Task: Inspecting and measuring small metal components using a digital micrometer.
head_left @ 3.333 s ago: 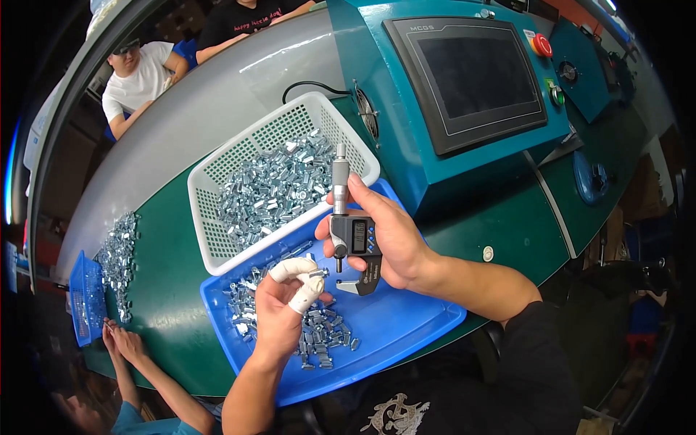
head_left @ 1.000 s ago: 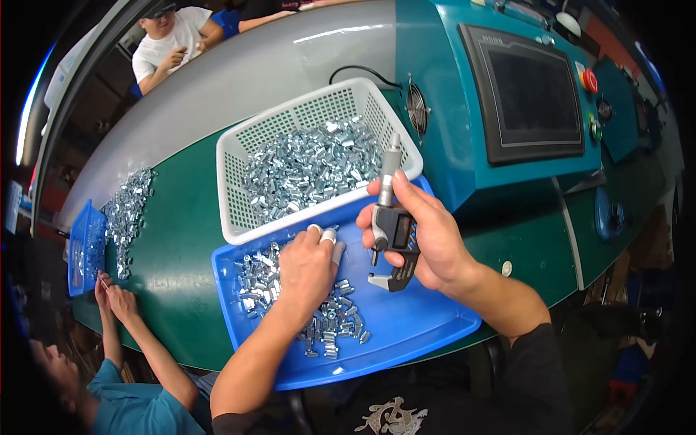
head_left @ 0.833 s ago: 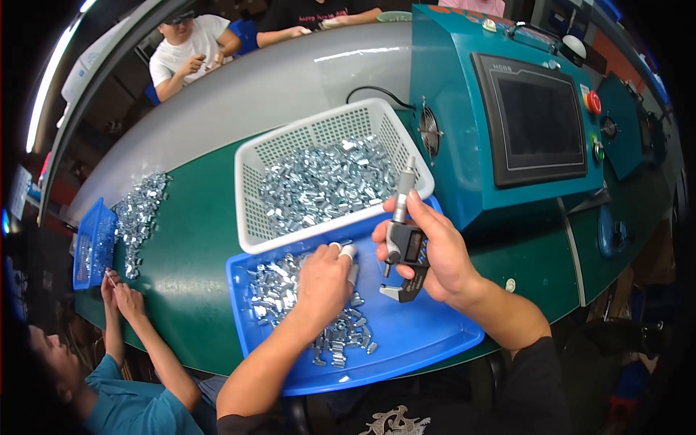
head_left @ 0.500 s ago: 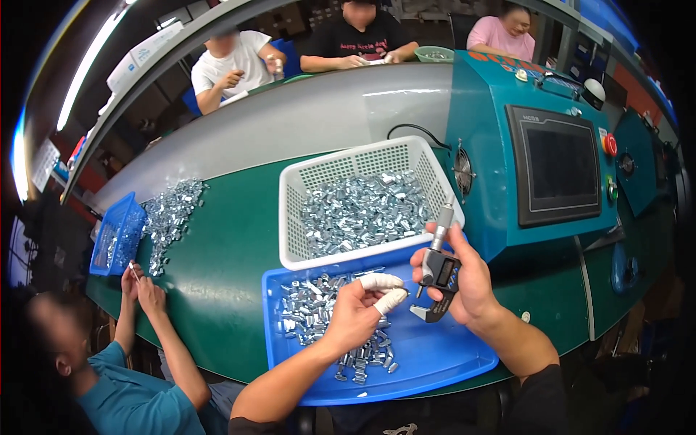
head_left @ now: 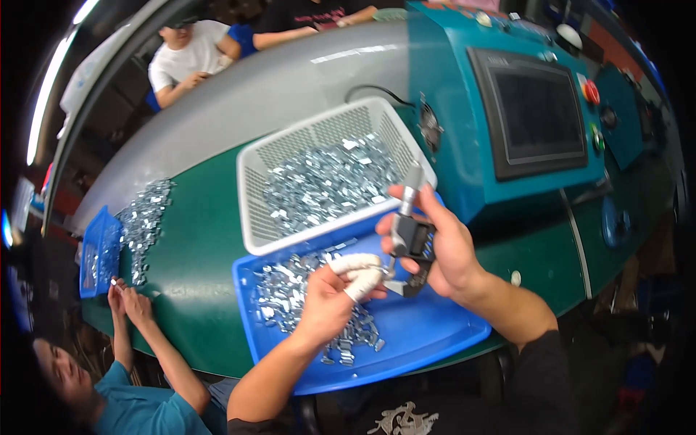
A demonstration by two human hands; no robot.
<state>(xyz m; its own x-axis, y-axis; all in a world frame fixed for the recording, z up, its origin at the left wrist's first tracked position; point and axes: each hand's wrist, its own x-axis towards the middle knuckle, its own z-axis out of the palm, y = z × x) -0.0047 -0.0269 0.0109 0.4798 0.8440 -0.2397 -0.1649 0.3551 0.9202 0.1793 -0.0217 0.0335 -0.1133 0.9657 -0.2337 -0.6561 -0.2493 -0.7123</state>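
Observation:
My right hand (head_left: 455, 255) is wrapped round a digital micrometer (head_left: 416, 238), its silver thimble pointing up and its C-shaped frame low. White wrappings cover the thumb and a finger of my left hand (head_left: 330, 299). Those two fingers pinch a small shiny metal part (head_left: 389, 267) at the micrometer's jaws; blur hides its shape and whether the jaws touch it. Below both hands lies a blue tray (head_left: 428, 337), with many small silvery metal parts (head_left: 279, 293) heaped in its left side.
Behind the tray stands a white plastic basket (head_left: 246, 235) full of similar parts. A teal machine (head_left: 464, 174) with a dark screen is at right. On the left, a co-worker's hands (head_left: 129, 297) are near a small blue basket (head_left: 90, 279) and a loose pile (head_left: 147, 225). Others sit across.
My left hand has brought its pinched fingers up to the micrometer's jaws, closing the gap between the hands. The whole view has shifted and tilted; my right hand still holds the micrometer.

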